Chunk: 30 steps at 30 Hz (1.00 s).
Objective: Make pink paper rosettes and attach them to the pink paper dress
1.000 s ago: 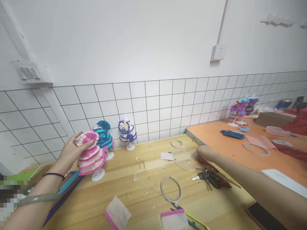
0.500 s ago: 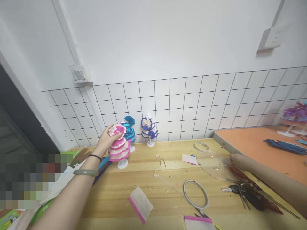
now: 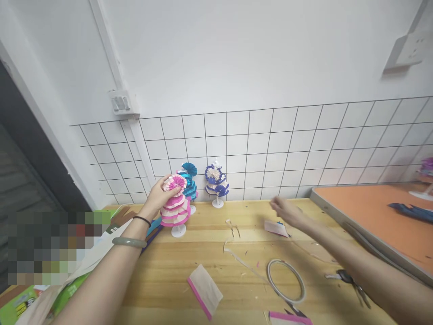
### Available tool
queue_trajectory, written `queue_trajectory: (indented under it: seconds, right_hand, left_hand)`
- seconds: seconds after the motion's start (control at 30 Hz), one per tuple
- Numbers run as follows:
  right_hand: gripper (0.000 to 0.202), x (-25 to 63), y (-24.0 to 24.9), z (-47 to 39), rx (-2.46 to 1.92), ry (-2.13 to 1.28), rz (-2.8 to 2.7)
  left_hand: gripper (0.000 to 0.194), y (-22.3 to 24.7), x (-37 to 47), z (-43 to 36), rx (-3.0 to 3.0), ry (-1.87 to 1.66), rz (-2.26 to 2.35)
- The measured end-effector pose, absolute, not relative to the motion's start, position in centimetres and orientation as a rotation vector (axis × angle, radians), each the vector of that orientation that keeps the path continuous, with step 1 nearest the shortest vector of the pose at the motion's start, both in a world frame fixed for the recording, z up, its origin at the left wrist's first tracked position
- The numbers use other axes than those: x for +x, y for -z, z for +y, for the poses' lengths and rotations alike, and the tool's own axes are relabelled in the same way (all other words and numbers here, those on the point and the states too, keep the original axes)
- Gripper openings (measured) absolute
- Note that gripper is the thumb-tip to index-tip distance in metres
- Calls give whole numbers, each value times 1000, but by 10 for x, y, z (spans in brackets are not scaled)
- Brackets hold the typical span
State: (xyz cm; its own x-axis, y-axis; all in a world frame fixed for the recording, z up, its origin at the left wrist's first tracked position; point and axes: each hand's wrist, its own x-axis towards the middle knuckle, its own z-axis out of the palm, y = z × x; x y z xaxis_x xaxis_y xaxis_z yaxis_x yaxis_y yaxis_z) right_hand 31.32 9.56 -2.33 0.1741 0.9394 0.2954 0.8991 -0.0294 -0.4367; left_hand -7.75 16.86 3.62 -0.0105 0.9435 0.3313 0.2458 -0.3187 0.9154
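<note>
At 11 o'clock, left hand half-closed round pink-and-cream ruffled paper dress, steadying it, I'd judge. Right hand, 1 o'clock: blurred, can't tell grip. Shifting dress needs clearance from teal pleated one.

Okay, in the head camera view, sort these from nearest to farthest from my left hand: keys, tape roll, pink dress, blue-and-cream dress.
From your left hand:
1. Pink dress: in its grasp.
2. Blue-and-cream dress: to its right, by the wall.
3. Tape roll: right, nearer you.
4. Keys: far right.
</note>
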Motion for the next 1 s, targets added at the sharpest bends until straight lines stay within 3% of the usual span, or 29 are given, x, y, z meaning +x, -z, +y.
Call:
queue_trajectory:
  seconds: [0.1, 0.3, 0.43, 1.0]
  right_hand:
    - [21, 237, 16, 109, -1550, -518, -1724]
    - [19, 119, -5, 124, -1108, -821, -1612]
    - [17, 80, -12, 138, -921, -753, -1474]
    - [20, 43, -8, 164, -976, -617, -1430]
  left_hand:
    - [73, -35, -79, 169, 1605, -1352, 1220]
    - [70, -35, -85, 168, 1602, -1316, 1088]
    - [67, -34, -88, 169, 1616, -1325, 1050]
    - [52, -26, -89, 173, 1748, -1419, 1117]
